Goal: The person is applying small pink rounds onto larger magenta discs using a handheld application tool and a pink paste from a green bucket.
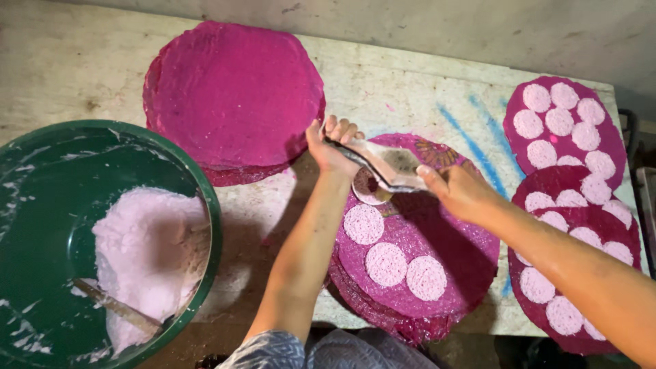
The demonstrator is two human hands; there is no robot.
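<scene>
My left hand (331, 145) and my right hand (458, 191) each grip one end of a flat metal scraper (383, 167) held over a round mould (369, 188) resting on a magenta mesh mat (451, 239). Three pale pink discs (386, 263) of paste lie in a curve on that mat, below the mould. The mat tops a stack of similar mats near the table's front edge.
A big green basin (41, 225) at the left holds pale pink paste (147, 253) and a utensil (116, 307). A bare magenta mat stack (236, 92) lies at the back. Two mats (581, 205) covered with several discs lie at the right on the worn table (410, 89).
</scene>
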